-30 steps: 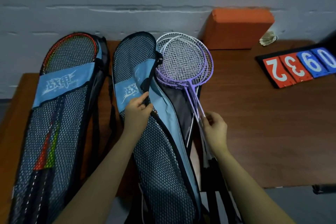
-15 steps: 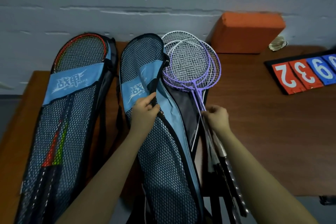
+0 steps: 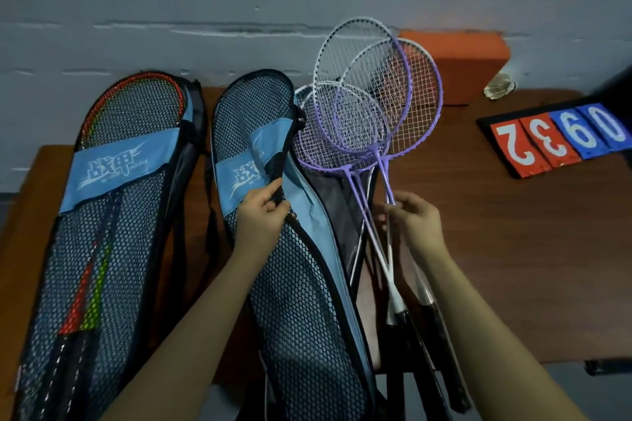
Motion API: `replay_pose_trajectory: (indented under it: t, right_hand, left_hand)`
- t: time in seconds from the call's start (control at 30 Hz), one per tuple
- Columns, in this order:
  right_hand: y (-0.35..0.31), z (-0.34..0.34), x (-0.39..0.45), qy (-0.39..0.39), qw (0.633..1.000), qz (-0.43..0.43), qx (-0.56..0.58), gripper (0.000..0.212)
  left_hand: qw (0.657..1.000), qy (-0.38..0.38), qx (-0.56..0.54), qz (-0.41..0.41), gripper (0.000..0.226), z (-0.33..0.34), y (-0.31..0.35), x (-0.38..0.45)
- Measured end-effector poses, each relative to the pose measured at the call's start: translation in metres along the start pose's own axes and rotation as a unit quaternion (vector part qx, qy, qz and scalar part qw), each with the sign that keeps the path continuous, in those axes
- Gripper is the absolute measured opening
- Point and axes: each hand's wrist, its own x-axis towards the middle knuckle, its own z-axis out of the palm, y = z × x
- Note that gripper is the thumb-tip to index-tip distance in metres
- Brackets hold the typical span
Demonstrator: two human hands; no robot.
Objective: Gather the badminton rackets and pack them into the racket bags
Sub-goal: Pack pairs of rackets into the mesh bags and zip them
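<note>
On tabletop (image 3: 513, 249), left edge: closed racket bag (image 3: 102, 215) holding red racket. Centre: open racket bag (image 3: 290, 284), flap edge pinched by left hand (image 3: 263, 215). Just right: purple-white rackets (image 3: 369, 106) fanned, shafts gripped by right hand (image 3: 415, 222). Right edge: scoreboard (image 3: 561, 137).

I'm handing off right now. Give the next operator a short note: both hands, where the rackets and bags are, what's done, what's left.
Left hand: grips the mesh flap edge of the middle bag, holding it open.
Right hand: pinches the shafts of the purple rackets, heads fanned out beside the bag's top, handles off the table edge.
Done: left bag already holds red and green rackets.
Left: slide the purple rackets into the middle bag, then close it.
</note>
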Motion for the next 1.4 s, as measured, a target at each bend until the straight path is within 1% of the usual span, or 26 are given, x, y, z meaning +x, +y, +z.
replay_pose_trajectory:
  t: [0.07, 0.13, 0.2, 0.3, 0.4, 0.47, 0.53, 0.63, 0.83, 0.97, 1.07, 1.13, 1.2, 1.33, 1.4]
  right_hand:
    - [-0.007, 0.0, -0.001, -0.003, 0.999, 0.007, 0.037, 0.024]
    - [-0.013, 0.002, -0.001, -0.014, 0.999, 0.007, 0.035, 0.025]
    - [-0.019, 0.002, -0.002, -0.028, 0.999, -0.002, 0.029, 0.02]
    - [-0.031, 0.001, -0.004, -0.015, 0.998, -0.052, 0.01, 0.017]
    - [-0.049, 0.001, -0.007, 0.015, 0.994, -0.106, -0.018, 0.021]
    - [-0.059, 0.001, -0.009, 0.025, 0.993, -0.118, -0.02, 0.027]
    - [-0.065, 0.002, -0.01, 0.023, 0.992, -0.12, -0.017, 0.025]
    - [-0.067, 0.003, -0.014, 0.016, 0.995, -0.097, -0.011, 0.021]
    - [-0.05, -0.005, -0.04, -0.017, 0.999, -0.027, 0.007, 0.017]
    - [-0.031, -0.02, -0.055, 0.014, 1.0, 0.003, 0.003, 0.016]
    - [-0.017, -0.032, -0.064, 0.015, 1.0, 0.014, 0.007, 0.014]
    - [-0.008, -0.039, -0.07, 0.0, 1.0, 0.02, 0.009, 0.015]
    - [0.003, -0.045, -0.075, -0.022, 0.999, 0.034, -0.001, 0.021]
    - [0.024, -0.06, -0.08, -0.064, 0.996, 0.064, -0.029, 0.014]
    - [0.031, -0.067, -0.082, -0.065, 0.995, 0.066, -0.039, 0.012]
  left_hand:
    - [1.0, 0.0, -0.01, -0.008, 0.044, -0.001, 0.0, 0.001]
    - [1.0, -0.005, -0.015, -0.024, 0.043, -0.002, 0.0, 0.002]
    - [0.999, -0.004, -0.02, -0.037, 0.043, -0.003, 0.001, 0.003]
    - [0.999, -0.002, -0.036, -0.034, 0.043, -0.003, 0.002, 0.003]
    - [0.998, -0.013, -0.049, -0.045, 0.045, -0.005, 0.002, 0.003]
    - [0.998, -0.017, -0.049, -0.043, 0.045, -0.005, 0.002, 0.003]
    - [0.998, -0.016, -0.057, -0.037, 0.044, -0.004, 0.003, 0.002]
    - [0.995, -0.027, -0.089, -0.043, 0.044, -0.003, 0.004, 0.003]
    - [0.991, -0.052, -0.104, -0.067, 0.044, 0.0, 0.001, 0.009]
    - [0.99, -0.057, -0.105, -0.071, 0.044, 0.008, -0.004, 0.012]
    - [0.99, -0.063, -0.102, -0.081, 0.045, 0.017, -0.005, 0.016]
    - [0.992, -0.056, -0.086, -0.078, 0.046, 0.023, -0.005, 0.018]
    - [0.994, -0.048, -0.073, -0.067, 0.048, 0.029, -0.004, 0.021]
    - [0.997, -0.035, -0.047, -0.041, 0.053, 0.039, -0.004, 0.026]
    - [0.998, -0.042, -0.039, -0.04, 0.056, 0.042, -0.003, 0.026]
